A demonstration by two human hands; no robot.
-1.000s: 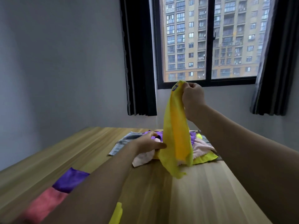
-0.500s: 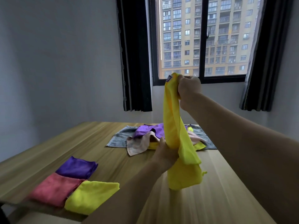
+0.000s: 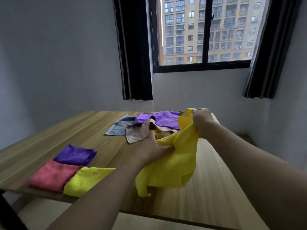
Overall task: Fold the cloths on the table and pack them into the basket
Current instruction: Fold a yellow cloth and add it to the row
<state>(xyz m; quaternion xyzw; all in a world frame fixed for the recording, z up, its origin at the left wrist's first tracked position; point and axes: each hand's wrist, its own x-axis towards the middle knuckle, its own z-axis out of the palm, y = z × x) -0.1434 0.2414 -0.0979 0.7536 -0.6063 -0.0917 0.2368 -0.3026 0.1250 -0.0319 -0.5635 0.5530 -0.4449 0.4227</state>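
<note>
- Three folded microfibre cloths laid near the left front edge of the wooden worktop (image 3: 93,130): folded purple cloth (image 3: 75,155), folded pink cloth (image 3: 54,175), folded lime-yellow cloth (image 3: 86,179). Pink touching both neighbours.
- Fourth in hand: bright yellow microfibre cloth (image 3: 174,163), unfolded, bunched, slung between both hands above the middle of the worktop, low end trailing close to the wood.
- Right hand (image 3: 201,122) up at far end, fingers curled tight round one corner of the yellow cloth.
- Left hand (image 3: 154,148) lower, thumb and fingers pinching a fold of the same cloth near its middle.
- Unsorted heap at the far side: loose purple cloth (image 3: 159,119) on top, beige cloth (image 3: 137,132) under it, grey towel (image 3: 118,127) at the bottom, a little more yellow between.
- Judged well short of half: three folded, one begun, at least three more in the heap, nothing packed.
- Basket not in view anywhere; place unknown.
- Heap count uncertain, layers overlapping and partly behind the yellow cloth.
- Left fingertips buried in fabric. Motion blur over worktop and forearms. Near worktop edge cut by arms.
</note>
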